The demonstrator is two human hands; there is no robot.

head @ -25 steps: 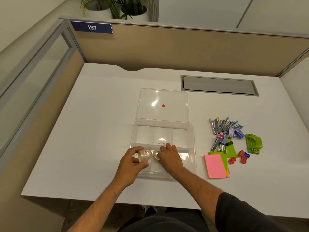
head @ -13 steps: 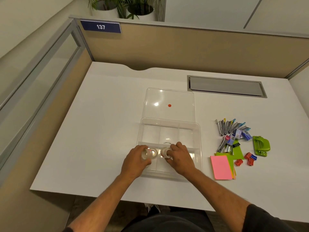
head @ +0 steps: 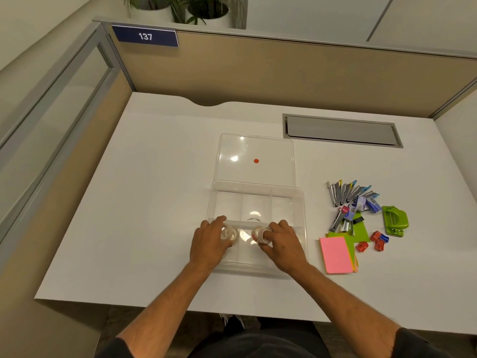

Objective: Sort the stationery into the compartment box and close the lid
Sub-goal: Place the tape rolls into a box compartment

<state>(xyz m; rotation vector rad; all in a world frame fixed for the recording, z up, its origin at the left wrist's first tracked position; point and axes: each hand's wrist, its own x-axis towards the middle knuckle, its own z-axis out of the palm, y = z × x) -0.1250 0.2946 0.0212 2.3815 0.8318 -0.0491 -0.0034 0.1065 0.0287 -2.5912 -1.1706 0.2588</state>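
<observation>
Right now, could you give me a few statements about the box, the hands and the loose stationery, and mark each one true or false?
1. Each hand holds a roll of tape: the left hand one tape roll, the right hand another roll. True.
2. The lid is closed over the compartment box. False: it lies open behind the box.
3. The green hole punch is inside the box. False: it sits on the desk to the right of the box.
4. The pink sticky notes lie on the desk right of the box. True.
5. The staplers are outside the box. True.
</observation>
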